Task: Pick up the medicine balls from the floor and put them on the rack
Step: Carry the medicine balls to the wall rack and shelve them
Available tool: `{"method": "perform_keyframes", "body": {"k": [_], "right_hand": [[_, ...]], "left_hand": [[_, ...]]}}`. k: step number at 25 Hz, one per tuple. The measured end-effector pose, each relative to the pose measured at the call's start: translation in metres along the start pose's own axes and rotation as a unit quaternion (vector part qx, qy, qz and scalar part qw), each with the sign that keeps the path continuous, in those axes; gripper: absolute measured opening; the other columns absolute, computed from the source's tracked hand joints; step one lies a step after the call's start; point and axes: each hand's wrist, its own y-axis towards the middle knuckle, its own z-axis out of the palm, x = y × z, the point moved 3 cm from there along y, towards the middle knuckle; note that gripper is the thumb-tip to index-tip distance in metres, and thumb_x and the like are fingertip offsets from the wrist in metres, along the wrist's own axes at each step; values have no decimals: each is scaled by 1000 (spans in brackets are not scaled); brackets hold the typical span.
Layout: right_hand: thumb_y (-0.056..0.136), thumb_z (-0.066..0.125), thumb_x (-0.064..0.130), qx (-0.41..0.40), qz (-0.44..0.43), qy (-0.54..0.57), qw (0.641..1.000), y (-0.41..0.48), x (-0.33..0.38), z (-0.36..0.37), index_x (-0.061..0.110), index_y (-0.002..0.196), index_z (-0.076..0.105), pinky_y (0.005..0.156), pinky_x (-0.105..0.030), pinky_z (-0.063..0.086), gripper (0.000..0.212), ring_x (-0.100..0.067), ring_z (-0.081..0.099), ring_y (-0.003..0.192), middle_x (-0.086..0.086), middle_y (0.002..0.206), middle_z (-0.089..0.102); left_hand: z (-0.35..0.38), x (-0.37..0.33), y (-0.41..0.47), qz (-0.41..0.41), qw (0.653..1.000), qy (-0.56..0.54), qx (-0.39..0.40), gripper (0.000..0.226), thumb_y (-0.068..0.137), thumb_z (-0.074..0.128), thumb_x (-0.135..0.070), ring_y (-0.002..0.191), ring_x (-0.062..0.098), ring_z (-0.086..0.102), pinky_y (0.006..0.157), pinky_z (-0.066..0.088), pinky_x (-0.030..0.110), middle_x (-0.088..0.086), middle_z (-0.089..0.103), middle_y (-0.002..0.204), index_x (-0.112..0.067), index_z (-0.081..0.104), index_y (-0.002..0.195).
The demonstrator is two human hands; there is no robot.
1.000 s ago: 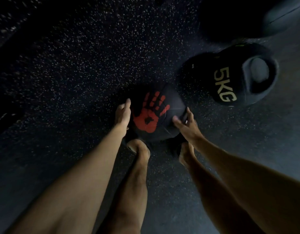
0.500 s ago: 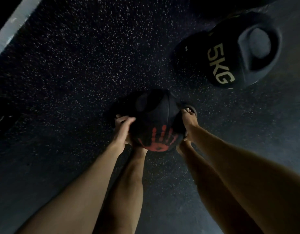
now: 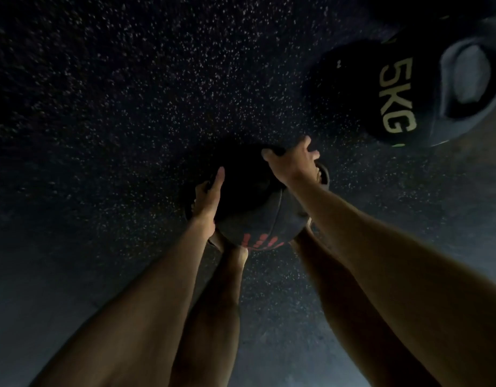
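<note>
A black medicine ball (image 3: 252,208) with a red handprint at its lower edge sits between my two hands, over my feet. My left hand (image 3: 209,199) presses against its left side, thumb up along the ball. My right hand (image 3: 293,163) grips its upper right side, fingers wrapped over the top. A second black ball marked 5KG (image 3: 403,93), with a handle cut-out, lies on the floor at the upper right, apart from my hands. No rack is in view.
The floor (image 3: 129,107) is dark speckled rubber and the light is dim. My bare legs and feet (image 3: 233,255) stand right under the held ball. Another dark round shape shows at the top right corner.
Both hands have closed around the handprint ball and rolled it toward me, so the handprint now shows only at the bottom. My right hand has shifted up over the top.
</note>
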Motion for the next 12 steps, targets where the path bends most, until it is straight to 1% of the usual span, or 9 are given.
{"method": "perform_keyframes", "body": {"k": [1, 2, 4, 5, 7, 9, 10, 11, 12], "right_hand": [[91, 66, 47, 23, 35, -18, 999, -2, 3, 3, 13, 156, 11, 88, -35, 37, 92, -40, 46, 130, -24, 151, 28], [89, 72, 42, 34, 70, -20, 997, -3, -1, 6, 12, 158, 3, 93, -34, 37, 101, -39, 41, 136, -25, 155, 23], [87, 77, 35, 56, 106, -13, 993, -9, -14, 19, 4, 158, -4, 114, -34, 30, 112, -35, 28, 147, -22, 161, 20], [88, 76, 31, 69, 102, -4, 992, -15, -20, 27, 1, 157, -5, 116, -34, 29, 111, -34, 30, 147, -21, 160, 25], [93, 67, 27, 46, 92, -4, 995, -26, -31, 40, 1, 157, -9, 112, -38, 38, 102, -36, 44, 139, -21, 153, 40], [95, 61, 26, 11, 84, -6, 996, -41, -36, 46, 5, 158, -12, 107, -44, 45, 99, -37, 52, 131, -21, 146, 49], [95, 59, 26, 12, 76, -3, 997, -45, -35, 45, 5, 158, -11, 109, -43, 43, 97, -37, 50, 133, -21, 148, 47], [96, 58, 28, 23, 65, 0, 998, -49, -30, 43, 3, 158, -8, 112, -40, 37, 94, -36, 43, 139, -21, 153, 41], [98, 58, 28, 32, 55, 2, 998, -56, -23, 37, 1, 158, -1, 112, -33, 31, 88, -34, 37, 143, -20, 157, 35]], "left_hand": [[-2, 5, 2, 3, 1000, -11, 0, 108, 38, 62, -101, 127, 29, 52, 104, 45, 57, -4, 54, 141, -49, 48, 132], [-3, 11, 10, 5, 1000, -10, -5, 101, 40, 58, -102, 126, 29, 53, 104, 45, 57, -5, 56, 139, -52, 52, 127], [-9, 29, 44, 27, 999, -14, 8, 89, 44, 53, -104, 127, 28, 54, 105, 43, 57, -7, 58, 137, -57, 55, 120], [-11, 39, 54, 28, 999, -8, 19, 90, 45, 53, -103, 130, 28, 53, 107, 42, 57, -7, 57, 139, -56, 55, 122], [-13, 51, 62, 21, 999, -16, 41, 94, 46, 55, -102, 135, 26, 49, 111, 39, 55, -6, 53, 144, -53, 54, 126], [-21, 37, 27, 27, 998, -38, 50, 83, 55, 53, -99, 130, 25, 53, 110, 41, 51, -4, 56, 141, -51, 58, 123], [-26, 30, 13, 26, 998, -41, 51, 78, 68, 49, -93, 127, 25, 54, 108, 44, 49, -3, 57, 140, -44, 59, 127], [-33, 29, 8, 21, 997, -58, 50, 72, 82, 45, -83, 125, 27, 56, 107, 46, 47, 0, 58, 138, -33, 59, 132], [-40, 31, 7, 1, 995, -89, 47, 67, 92, 41, -72, 123, 31, 57, 106, 47, 46, 4, 60, 134, -23, 59, 134]]}}
